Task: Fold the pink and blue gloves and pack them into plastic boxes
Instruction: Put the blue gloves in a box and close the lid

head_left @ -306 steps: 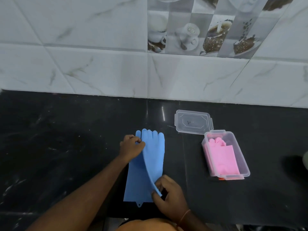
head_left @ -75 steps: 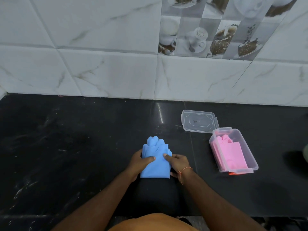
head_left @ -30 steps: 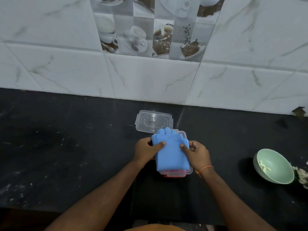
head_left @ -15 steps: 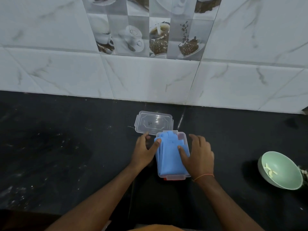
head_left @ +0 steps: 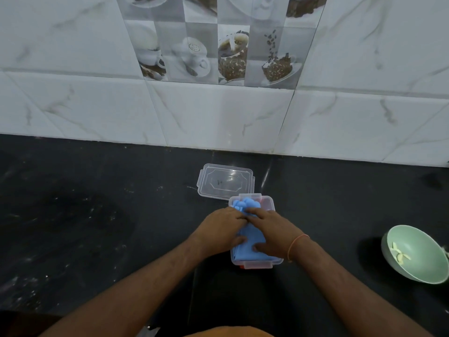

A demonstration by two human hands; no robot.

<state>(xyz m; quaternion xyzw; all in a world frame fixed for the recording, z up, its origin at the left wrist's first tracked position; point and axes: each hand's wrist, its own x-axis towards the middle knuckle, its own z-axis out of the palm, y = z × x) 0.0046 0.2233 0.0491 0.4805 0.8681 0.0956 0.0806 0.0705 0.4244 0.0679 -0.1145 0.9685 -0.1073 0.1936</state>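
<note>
A clear plastic box [head_left: 271,204] stands on the black counter with the folded blue gloves [head_left: 250,249] lying in it on top. The pink gloves beneath are hidden, apart from a sliver of pink at the box's far rim. My left hand [head_left: 220,233] and my right hand [head_left: 271,231] lie flat side by side on the blue gloves and press them down into the box. Their fingertips meet near the gloves' finger ends. The box's clear lid [head_left: 226,181] lies loose on the counter just behind the box.
A pale green bowl [head_left: 416,255] with a few light scraps in it sits at the right edge of the black counter [head_left: 97,215]. A white tiled wall [head_left: 218,113] rises behind the lid.
Both hands have moved from the box's sides onto the top of the blue gloves, which now sit lower in the box.
</note>
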